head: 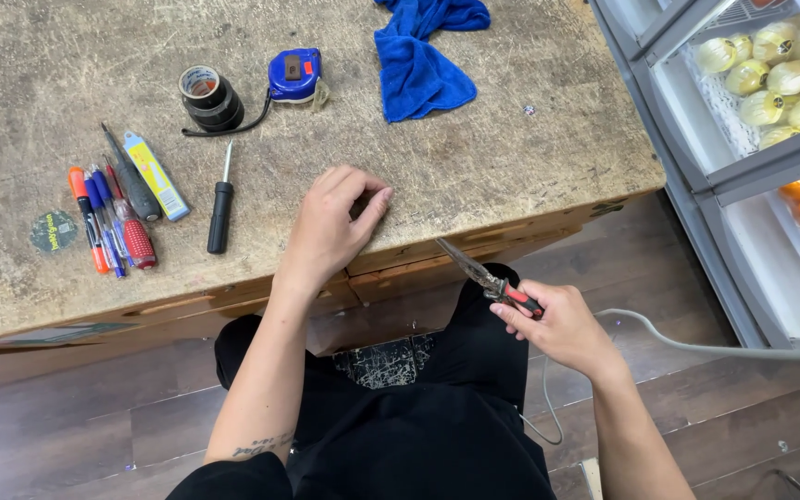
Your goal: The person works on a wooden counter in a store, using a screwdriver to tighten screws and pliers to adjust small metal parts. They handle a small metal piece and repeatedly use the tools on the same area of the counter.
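Right now I am watching the right hand (562,324) closing around the red-and-black handles of a pair of long-nose pliers (488,281) at lower centre-right of the frame, just off the front edge of the workbench (474,157). Their long axis is running diagonally, with the closed tip pointing up and to the left toward the bench edge. The left hand (331,227) is resting at the bench edge in mid-frame, fingers curled under; whether it is pinching anything small I cannot tell. As for progress, I am judging that the pliers are picked up and aimed but are not yet touching anything. Lying untouched at the left are a black screwdriver (220,206), a cluster of pens and drivers (113,218), tape rolls (210,97), a blue tape measure (295,74) and a blue cloth (423,56).
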